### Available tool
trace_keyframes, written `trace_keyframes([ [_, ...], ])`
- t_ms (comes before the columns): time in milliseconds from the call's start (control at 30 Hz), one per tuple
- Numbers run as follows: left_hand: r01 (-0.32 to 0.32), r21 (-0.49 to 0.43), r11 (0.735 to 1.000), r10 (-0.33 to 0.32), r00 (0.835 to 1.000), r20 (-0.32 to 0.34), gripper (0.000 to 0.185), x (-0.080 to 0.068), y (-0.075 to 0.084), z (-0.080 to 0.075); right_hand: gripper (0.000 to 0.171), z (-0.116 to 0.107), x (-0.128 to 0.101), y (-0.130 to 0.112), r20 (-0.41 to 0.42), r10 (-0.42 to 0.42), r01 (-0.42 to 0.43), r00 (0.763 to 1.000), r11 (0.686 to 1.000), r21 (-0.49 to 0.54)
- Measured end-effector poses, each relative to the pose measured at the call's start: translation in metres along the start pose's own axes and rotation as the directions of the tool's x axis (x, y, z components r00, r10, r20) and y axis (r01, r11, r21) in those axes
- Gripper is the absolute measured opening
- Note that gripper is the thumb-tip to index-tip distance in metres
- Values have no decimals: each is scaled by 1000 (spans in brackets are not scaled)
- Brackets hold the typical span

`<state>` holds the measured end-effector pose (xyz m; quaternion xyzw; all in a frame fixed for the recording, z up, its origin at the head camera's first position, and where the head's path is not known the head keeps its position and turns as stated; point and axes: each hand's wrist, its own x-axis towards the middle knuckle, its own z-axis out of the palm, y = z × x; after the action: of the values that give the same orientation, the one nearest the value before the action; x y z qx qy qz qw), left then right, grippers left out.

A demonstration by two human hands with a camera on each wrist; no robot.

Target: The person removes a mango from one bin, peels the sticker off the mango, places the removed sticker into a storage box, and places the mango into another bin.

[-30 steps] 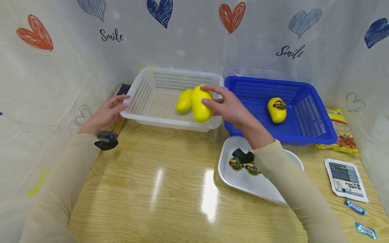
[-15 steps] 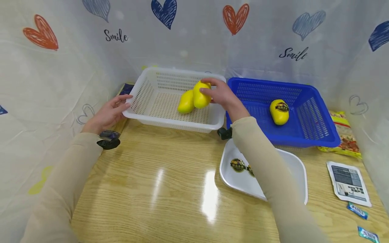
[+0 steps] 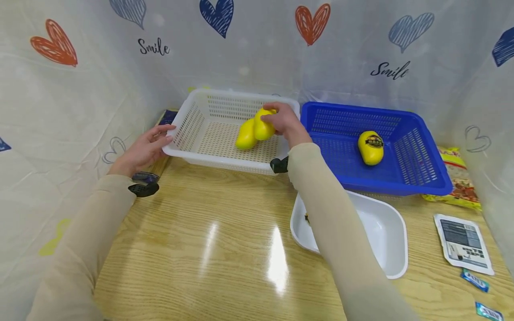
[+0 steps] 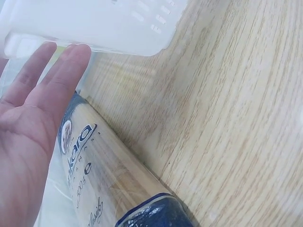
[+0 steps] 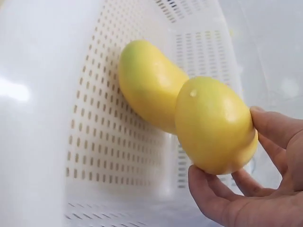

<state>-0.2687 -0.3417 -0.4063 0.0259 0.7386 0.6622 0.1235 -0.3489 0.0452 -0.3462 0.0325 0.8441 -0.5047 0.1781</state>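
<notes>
My right hand (image 3: 283,118) grips a yellow mango (image 3: 263,125) inside the white basket (image 3: 225,162), its thumb and fingers curled round one end. A second mango (image 3: 245,135), yellow with a greenish end, lies on the basket floor; the held one overlaps it in the right wrist view. At the basket's left end, my left hand (image 3: 141,149) touches the rim with nearly straight fingertips (image 4: 81,51). Beside it on the right stands a blue basket (image 3: 373,185) containing one mango (image 3: 370,148) with a black label.
A white tray (image 3: 395,240) with a round sticker partly under my right sleeve sits in front of the blue basket. Far right are a yellow food bag (image 3: 462,178), a flat white packet (image 3: 463,243) and small sachets (image 3: 475,280). A long pasta packet (image 4: 106,165) lies below my left hand.
My right hand has lowered the mango into the white basket, moving slightly back and left, close against the other mango. My left hand stays at the rim.
</notes>
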Motion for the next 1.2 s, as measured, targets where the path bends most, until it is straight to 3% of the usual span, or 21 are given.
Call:
trace_keyframes([
  [300,-10,-23,1000,10,1000,5,43,0,0,1,45,8,12,9,-22,115,-114,993,993,25],
  [700,-5,-54,999,6,1000,8,44,-7,9,6,42,24,28,19,103,91,-105,991,985,138],
  [1000,-37,-37,999,38,999,23,39,-2,-2,-3,46,30,32,25,197,106,-121,975,990,66],
  [1200,-36,-50,998,38,999,22,38,-1,-1,-2,46,28,27,25,224,93,-116,970,989,95],
])
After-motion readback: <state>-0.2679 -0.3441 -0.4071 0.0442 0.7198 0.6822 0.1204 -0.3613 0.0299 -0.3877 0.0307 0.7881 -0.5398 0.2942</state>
